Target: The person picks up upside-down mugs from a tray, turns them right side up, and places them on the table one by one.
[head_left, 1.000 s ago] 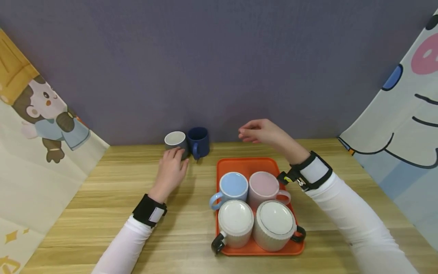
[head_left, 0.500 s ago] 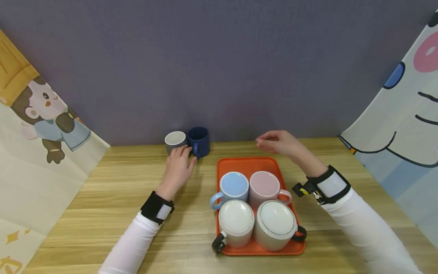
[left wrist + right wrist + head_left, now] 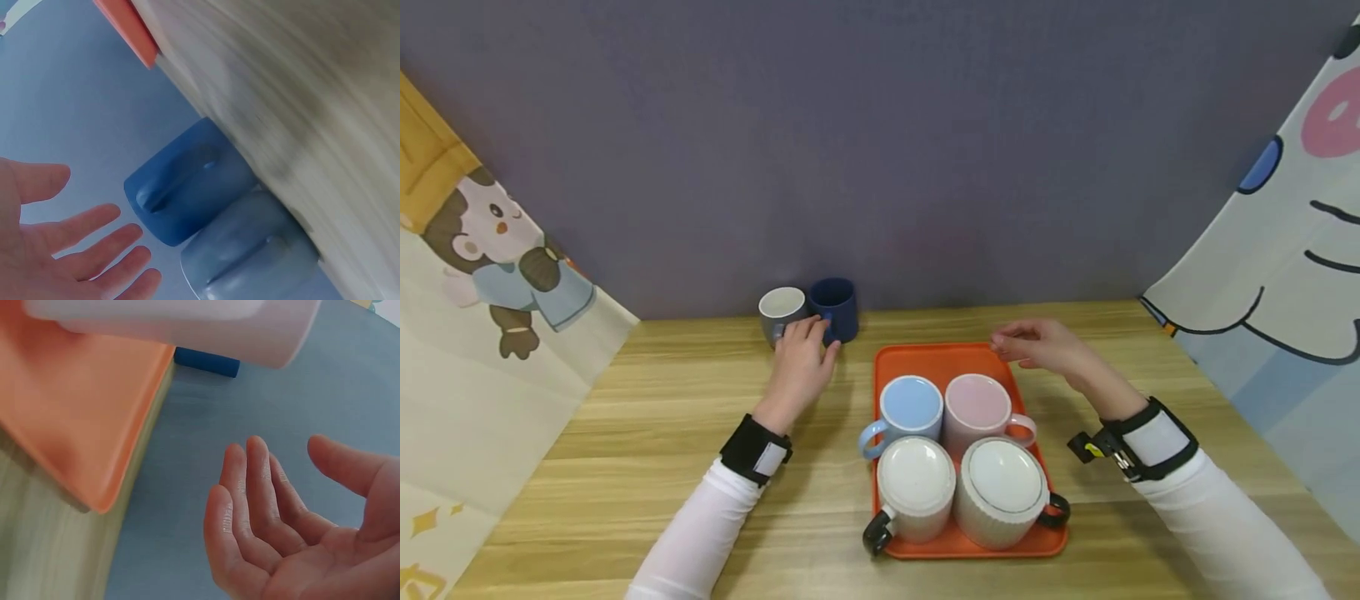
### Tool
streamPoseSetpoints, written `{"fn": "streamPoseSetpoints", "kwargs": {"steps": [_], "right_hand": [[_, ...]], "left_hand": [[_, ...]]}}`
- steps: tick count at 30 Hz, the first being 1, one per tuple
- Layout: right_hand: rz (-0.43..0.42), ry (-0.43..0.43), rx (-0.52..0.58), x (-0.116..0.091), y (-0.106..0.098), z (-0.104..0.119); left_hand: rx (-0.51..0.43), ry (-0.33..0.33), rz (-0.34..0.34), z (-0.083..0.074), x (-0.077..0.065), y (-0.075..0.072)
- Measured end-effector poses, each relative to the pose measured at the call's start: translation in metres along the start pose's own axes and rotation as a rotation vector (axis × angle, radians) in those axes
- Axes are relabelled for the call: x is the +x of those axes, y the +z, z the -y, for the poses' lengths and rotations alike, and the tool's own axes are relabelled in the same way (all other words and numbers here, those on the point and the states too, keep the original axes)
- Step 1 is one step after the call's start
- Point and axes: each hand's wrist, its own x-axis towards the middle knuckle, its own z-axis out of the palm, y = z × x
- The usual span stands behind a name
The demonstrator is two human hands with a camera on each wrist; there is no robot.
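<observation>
My left hand (image 3: 801, 371) reaches toward two mugs by the back wall, fingers spread and holding nothing. In the left wrist view a gap shows between its fingers and the dark blue mug (image 3: 187, 181). Beside that mug stands a grey mug (image 3: 256, 250) with a white inside, both handles facing me. Over the back right corner of an orange tray (image 3: 940, 358) hovers my right hand (image 3: 1045, 346), fingers loosely bent with nothing in them. On the tray stand a light blue mug (image 3: 912, 408), a pink mug (image 3: 978, 408) and two whitish ribbed mugs (image 3: 917, 492) with black handles, all bottoms up.
The wooden table (image 3: 647, 433) ends at a grey back wall (image 3: 880, 150). Printed cartoon curtains (image 3: 497, 250) hang at both sides. Several mug handles stick out past the tray's sides.
My left hand has shifted right, from the grey mug toward the dark blue one. My right hand has moved right and down toward the tray's back right corner. The mugs have stayed put.
</observation>
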Motion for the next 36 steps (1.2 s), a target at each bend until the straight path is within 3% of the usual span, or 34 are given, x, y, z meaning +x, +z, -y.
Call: {"fn": "streamPoseSetpoints", "kwargs": {"steps": [8,20,26,36], "right_hand": [[0.021,0.011,-0.034,-0.014,0.001,-0.016],[0.099,-0.019,0.013,-0.039,0.014,-0.036],[0.175,-0.035,0.008,-0.043,0.017,-0.043],[0.361,-0.167,0.044,-0.038,0.013,-0.054]], "left_hand": [[-0.012,0.004,-0.001,-0.009,0.003,0.004],[-0.028,0.030,0.001,-0.022,0.007,0.009],[-0.021,0.048,-0.006,-0.027,0.008,0.013],[-0.044,0.056,-0.007,-0.040,0.010,0.015]]}}
